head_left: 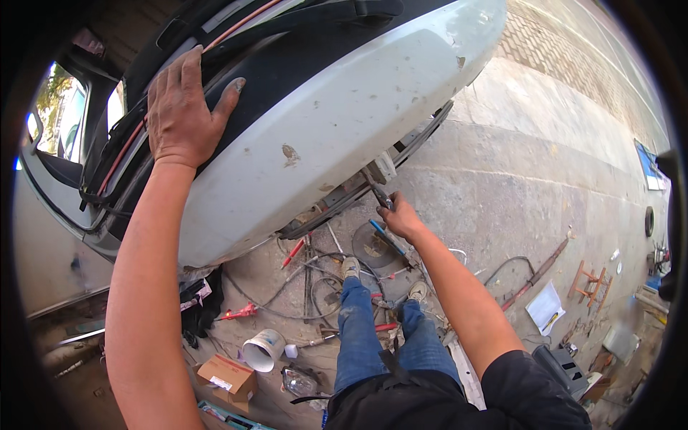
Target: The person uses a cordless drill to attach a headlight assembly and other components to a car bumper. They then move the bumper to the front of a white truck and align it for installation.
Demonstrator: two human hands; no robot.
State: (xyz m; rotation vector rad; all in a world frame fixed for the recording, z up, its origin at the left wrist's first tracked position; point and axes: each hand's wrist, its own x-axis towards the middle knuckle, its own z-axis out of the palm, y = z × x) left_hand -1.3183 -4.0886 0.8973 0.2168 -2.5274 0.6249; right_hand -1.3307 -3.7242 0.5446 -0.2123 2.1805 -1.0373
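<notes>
Tools, white bucket (262,350) and cardboard box (228,375) underfoot beneath car door (315,115)

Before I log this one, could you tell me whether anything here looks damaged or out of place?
Yes. The white panel has scuffs and chipped spots. Tools and cables lie scattered on the ground, beside a tipped white bucket. The left hand braces the panel; the right hand grips a tool at its lower edge.

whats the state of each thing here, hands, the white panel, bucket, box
left hand: flat, palm pressed on the panel's dark edge
right hand: closed on a small tool at the panel's lower edge
white panel: tilted, held up off the ground
white bucket: tipped on its side
cardboard box: on the ground, closed
</notes>
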